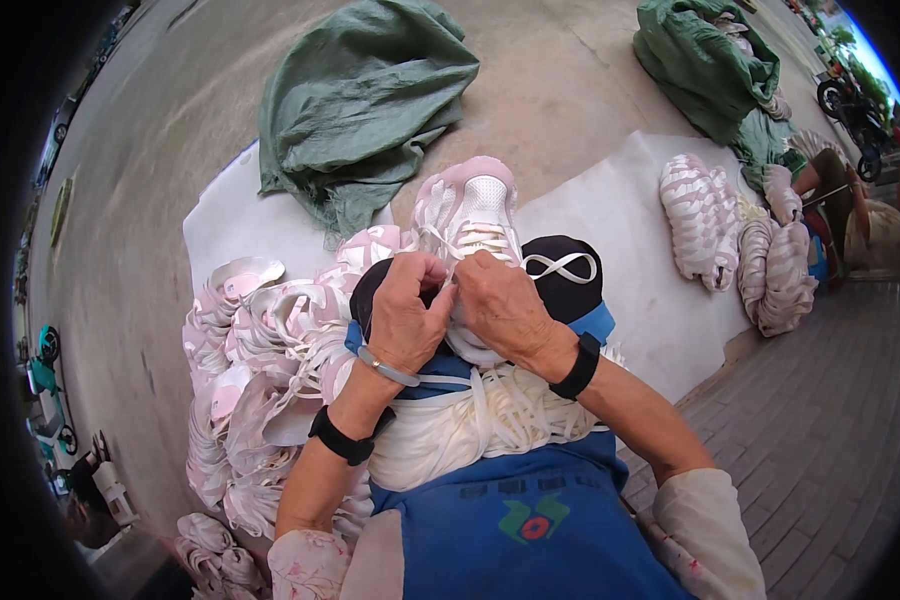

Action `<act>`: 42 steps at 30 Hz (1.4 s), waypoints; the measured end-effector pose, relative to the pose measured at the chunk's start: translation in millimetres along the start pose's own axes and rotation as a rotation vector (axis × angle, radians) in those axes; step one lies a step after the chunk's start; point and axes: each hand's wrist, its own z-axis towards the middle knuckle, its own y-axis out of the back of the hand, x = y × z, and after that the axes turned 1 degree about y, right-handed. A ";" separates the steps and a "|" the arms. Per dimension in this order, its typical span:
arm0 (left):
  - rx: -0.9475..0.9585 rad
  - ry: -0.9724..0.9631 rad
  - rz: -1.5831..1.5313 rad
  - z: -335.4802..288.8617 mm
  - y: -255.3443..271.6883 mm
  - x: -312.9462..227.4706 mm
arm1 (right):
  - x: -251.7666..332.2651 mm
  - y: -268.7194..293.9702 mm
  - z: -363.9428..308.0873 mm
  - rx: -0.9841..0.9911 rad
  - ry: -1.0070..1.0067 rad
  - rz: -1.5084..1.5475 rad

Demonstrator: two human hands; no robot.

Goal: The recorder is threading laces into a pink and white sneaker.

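A pink and white sneaker (485, 200) rests on my lap, its toe pointing away from me. Its front rows are threaded with a cream-white shoelace (570, 268), and a loop of that lace sticks out on the right. My left hand (407, 300) and my right hand (503, 303) meet over the lacing, thumbs and fingers pinched. Both seem to grip the lace; their fingertips are partly hidden. Across my lap, just under the shoe, lies a thick bundle of white shoelaces (440, 440).
Many pink and white shoes (270, 320) are heaped at my left. A green sack (360, 100) lies ahead on a white sheet (630, 230). Stacked shoes (700, 220) and another green sack (705, 65) stand at the right, near a seated person (875, 225).
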 end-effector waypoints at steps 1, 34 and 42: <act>-0.056 -0.188 0.145 -0.7 2.1 -3.2 | 0.1 2.0 -2.3 0.008 -0.001 0.002; 0.331 0.808 -0.856 -34.1 14.3 -26.1 | 45.0 41.6 -33.5 0.069 0.147 0.841; 0.349 0.747 -0.648 -39.6 86.5 4.8 | -17.9 97.6 -60.8 0.488 -0.384 0.863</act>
